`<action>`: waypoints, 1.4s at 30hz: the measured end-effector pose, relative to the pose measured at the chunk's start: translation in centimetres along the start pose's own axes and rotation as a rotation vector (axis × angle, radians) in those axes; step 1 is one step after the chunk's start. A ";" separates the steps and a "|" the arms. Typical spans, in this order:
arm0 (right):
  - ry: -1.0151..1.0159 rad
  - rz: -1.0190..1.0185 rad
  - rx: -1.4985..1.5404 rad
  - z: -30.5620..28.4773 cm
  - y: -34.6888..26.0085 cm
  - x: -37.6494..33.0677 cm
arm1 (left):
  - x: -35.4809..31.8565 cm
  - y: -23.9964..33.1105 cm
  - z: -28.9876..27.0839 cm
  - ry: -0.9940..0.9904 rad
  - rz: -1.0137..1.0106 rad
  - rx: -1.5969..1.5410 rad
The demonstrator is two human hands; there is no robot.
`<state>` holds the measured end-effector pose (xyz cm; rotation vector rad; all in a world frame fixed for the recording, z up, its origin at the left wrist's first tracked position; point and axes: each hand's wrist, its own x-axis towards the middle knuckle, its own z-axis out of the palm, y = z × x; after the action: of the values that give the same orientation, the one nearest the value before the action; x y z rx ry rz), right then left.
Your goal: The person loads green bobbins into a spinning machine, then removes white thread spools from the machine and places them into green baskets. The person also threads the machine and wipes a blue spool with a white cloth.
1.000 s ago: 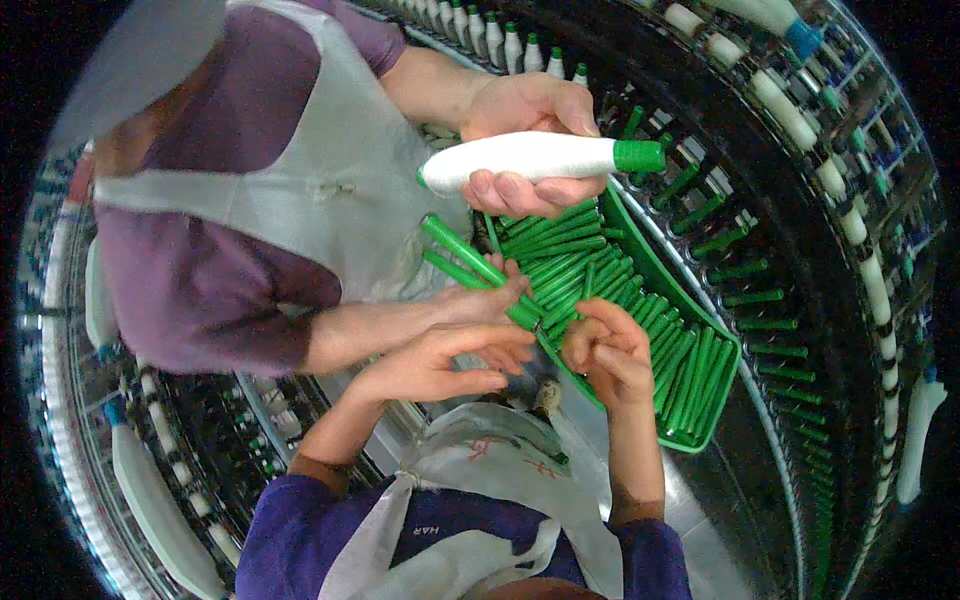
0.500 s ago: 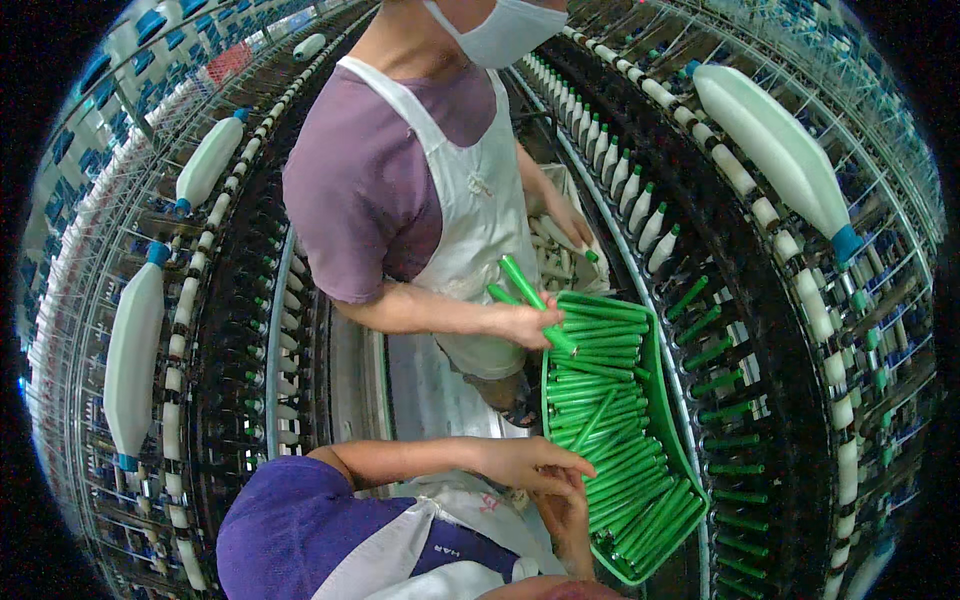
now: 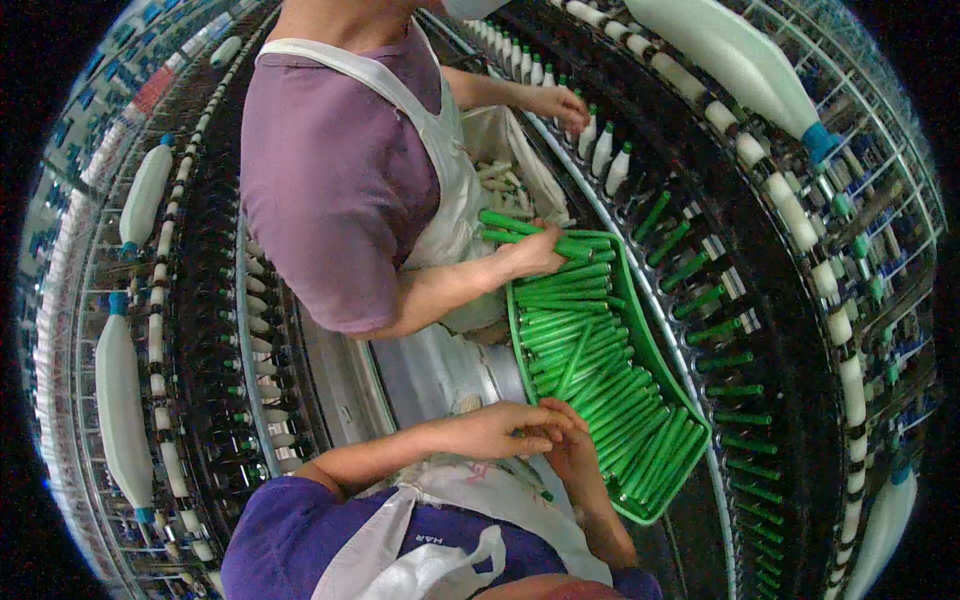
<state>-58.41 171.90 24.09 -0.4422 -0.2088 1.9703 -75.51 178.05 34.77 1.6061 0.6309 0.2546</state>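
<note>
My left hand (image 3: 508,428) and my right hand (image 3: 575,448) meet in front of my apron, beside the near left edge of a green crate (image 3: 652,345). Their bent fingers press together at the tips; whatever lies between them is too small to make out. Green spinning tubes (image 3: 585,350) fill the crate in loose rows, one lying across the others. At the crate's far end, a co-worker's hand (image 3: 535,252) grips a few green tubes. The co-worker's other hand (image 3: 560,105) is at the white-wound bobbins (image 3: 620,170) on the right-hand frame.
Green tubes stand on spindles (image 3: 740,390) along the right frame, behind a metal rail (image 3: 715,465). A pale bin (image 3: 535,150) with wound bobbins stands beyond the crate. Another spinning frame runs along the left; large white roving bobbins (image 3: 125,400) hang above both sides.
The view has shifted. My hands have drawn together at the fingertips. The co-worker's far hand has moved from the bin up to the bobbins on the frame.
</note>
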 end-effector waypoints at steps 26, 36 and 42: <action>0.225 -0.015 -0.042 0.0 2.2 3.0 | 0.6 -2.4 -2.8 -0.107 0.044 -0.039; 0.315 0.043 -0.013 2.6 2.4 5.2 | -0.6 -2.6 -4.5 -0.112 0.029 0.020; 0.309 0.080 -0.006 2.9 2.3 6.7 | -1.0 -2.7 -5.3 -0.082 0.000 0.045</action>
<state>-64.01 177.08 24.49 -0.7608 -0.0005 1.9488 -79.73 182.09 33.16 1.6512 0.5766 0.1749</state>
